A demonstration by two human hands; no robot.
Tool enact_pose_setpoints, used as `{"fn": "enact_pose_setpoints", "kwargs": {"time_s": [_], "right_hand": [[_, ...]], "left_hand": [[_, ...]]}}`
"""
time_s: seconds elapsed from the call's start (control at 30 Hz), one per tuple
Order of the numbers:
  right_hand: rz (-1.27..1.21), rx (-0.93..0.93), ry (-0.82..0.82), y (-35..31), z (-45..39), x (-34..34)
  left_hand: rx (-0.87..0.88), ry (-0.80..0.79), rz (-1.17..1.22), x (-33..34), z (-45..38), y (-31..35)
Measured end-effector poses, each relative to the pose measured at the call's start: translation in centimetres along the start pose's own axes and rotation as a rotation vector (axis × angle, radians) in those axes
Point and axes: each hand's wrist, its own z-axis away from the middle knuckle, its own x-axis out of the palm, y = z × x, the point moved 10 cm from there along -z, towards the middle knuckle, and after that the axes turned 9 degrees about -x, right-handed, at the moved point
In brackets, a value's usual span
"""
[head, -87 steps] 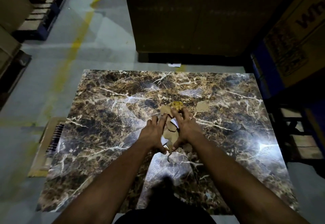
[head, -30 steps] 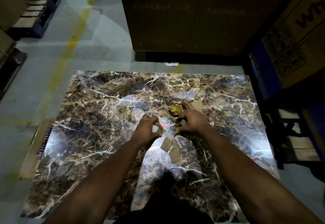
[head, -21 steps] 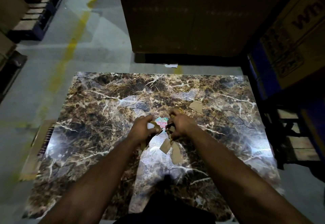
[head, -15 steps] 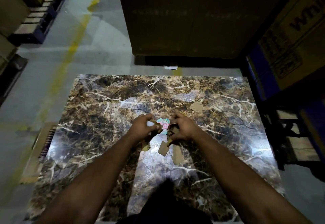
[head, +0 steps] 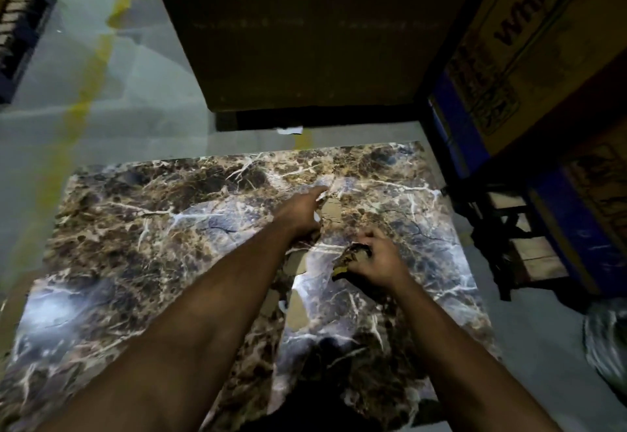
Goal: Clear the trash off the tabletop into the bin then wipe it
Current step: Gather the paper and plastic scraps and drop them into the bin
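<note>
Left fingers point(head: 317, 190): stretched forward and straight, index leading, tip just beside the far cardboard scrap point(head: 330, 209); something small and white seems tucked under the palm, too blurred to name.
Left hand point(head: 298, 212): reaches far over the tabletop point(head: 135, 228), probably to draw that lone scrap back toward the other pieces.
Right fingers point(head: 368, 236): curled and clamped around a crumpled brown-yellow wad point(head: 349, 257), which sticks out at the thumb side.
Right hand point(head: 376, 258): hovers low over the middle of the tabletop, serves as the store for what is collected, so only the left is free for picking.
Trash left on the tabletop: near cardboard pieces point(head: 297, 309) flat in the bright reflection, partly hidden by the left forearm; far scrap flat, apart from these.
Bin: not recognisable with certainty; a blurred shiny shape point(head: 605, 340) on the floor at right, cannot tell what.
Stage, as a judgement: gathering not finished, nothing dropped in a bin yet, wiping not begun.
Risk: thin flat scraps on polished stone, hard to lift; sliding to the edge likely easier.
</note>
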Motion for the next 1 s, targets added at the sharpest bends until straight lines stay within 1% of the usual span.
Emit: {"fn": "enact_pose_setpoints", "kwargs": {"time_s": [0.1,0.2,0.33,0.43,0.53,0.63,0.7,0.77,0.8,0.87,0.93,1.0], "right_hand": [[-0.02,0.017,-0.041,1.2,0.1,0.0],[-0.033,0.005,-0.018,2.2,0.1,-0.6],[-0.029,-0.045,-0.035,1.6,0.6,-0.6],[-0.055,-0.088,-0.033,0.7,0.8,-0.2],[-0.088,-0.097,-0.021,-0.3,1.0,0.4],[-0.145,-0.125,-0.033,-3.2,1.6,1.6],[-0.21,-0.119,0.005,-4.9,1.9,2.9],[-0.31,-0.021,0.09,-5.8,2.4,4.1],[-0.379,0.02,0.156,-6.2,2.6,4.6],[-0.533,0.11,0.259,-7.0,3.2,5.8],[-0.672,0.192,0.295,-8.4,4.4,7.2],[-0.752,0.228,0.295,-10.5,5.8,9.1]], "left_hand": [[0.0,-0.045,-0.039,1.3,-2.0,1.0],[-0.049,-0.071,-0.081,2.8,-3.4,1.2],[-0.066,-0.004,-0.116,3.0,-3.3,1.6],[-0.083,0.033,-0.031,3.1,-2.1,0.4],[-0.123,0.039,0.247,3.0,0.8,-2.3],[-0.186,0.067,0.5,3.0,4.5,-5.6],[-0.213,0.076,0.671,3.0,7.1,-7.8],[-0.195,0.091,0.822,2.2,9.9,-9.4],[-0.213,0.104,0.917,2.0,11.3,-10.7],[-0.238,0.119,1.186,1.3,14.4,-12.8],[-0.254,0.104,1.408,1.4,16.8,-14.3],[-0.265,0.04,1.535,2.2,18.9,-15.4]]}}
